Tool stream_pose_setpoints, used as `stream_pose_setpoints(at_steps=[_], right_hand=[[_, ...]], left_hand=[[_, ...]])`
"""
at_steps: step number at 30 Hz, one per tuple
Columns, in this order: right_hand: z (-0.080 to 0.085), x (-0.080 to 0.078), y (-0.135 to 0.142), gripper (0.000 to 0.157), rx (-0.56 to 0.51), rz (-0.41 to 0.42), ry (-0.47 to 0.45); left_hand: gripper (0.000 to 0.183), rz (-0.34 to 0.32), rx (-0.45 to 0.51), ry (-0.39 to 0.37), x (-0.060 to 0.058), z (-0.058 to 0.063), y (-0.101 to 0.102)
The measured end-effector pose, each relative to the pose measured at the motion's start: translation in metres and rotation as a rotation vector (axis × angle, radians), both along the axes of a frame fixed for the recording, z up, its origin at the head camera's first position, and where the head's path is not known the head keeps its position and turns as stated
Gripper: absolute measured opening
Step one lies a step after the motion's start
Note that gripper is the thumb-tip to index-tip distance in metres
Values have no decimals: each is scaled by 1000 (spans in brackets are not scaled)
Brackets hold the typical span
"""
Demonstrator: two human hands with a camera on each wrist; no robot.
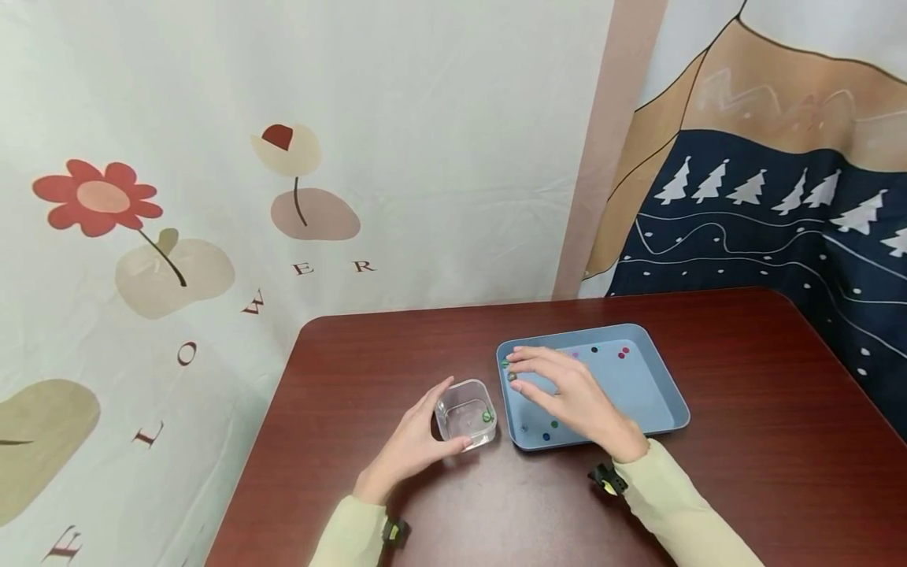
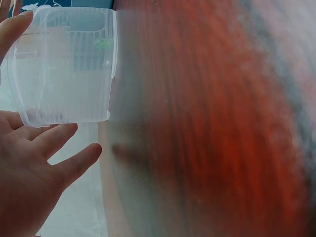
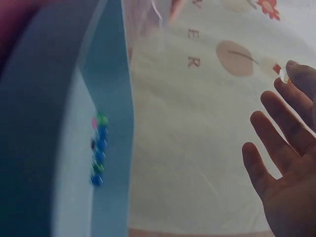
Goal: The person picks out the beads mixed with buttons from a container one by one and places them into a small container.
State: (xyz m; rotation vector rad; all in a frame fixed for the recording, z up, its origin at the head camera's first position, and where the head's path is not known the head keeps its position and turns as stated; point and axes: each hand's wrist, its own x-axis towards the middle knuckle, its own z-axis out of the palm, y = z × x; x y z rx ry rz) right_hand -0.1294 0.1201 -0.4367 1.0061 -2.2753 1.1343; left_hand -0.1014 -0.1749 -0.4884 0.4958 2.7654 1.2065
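Observation:
My left hand holds a clear square plastic container by its sides, thumb at the front and fingers along the left. A green glass marble lies inside; the left wrist view shows it as a green spot through the container wall. Over the left part of a blue tray, my right hand pinches a small clear marble between thumb and index finger. Its other fingers are spread. Several small coloured marbles lie in the tray, some hidden under the hand.
Both the container and the tray stand on a dark red-brown wooden table, close side by side. Red marbles lie near the tray's back right. A printed cloth hangs behind the table.

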Motion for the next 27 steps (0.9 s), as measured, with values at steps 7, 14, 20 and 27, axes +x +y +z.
stream_pose_setpoints(at_steps=[7,14,20,27], right_hand=[[-17,7,-21,26,24,57,-1],[-27,8,-35,19,104,84,12],[-33,5,-40,16,184,66,54],[-40,4,-43,14,216,65,61]], left_hand=[[101,-17,-2,2,-1,-1,0],[102,-23,2,6,-1,-1,0],[101,-25,-9,4,0,2,0],[101,-26,-14,7,1,3,0]])
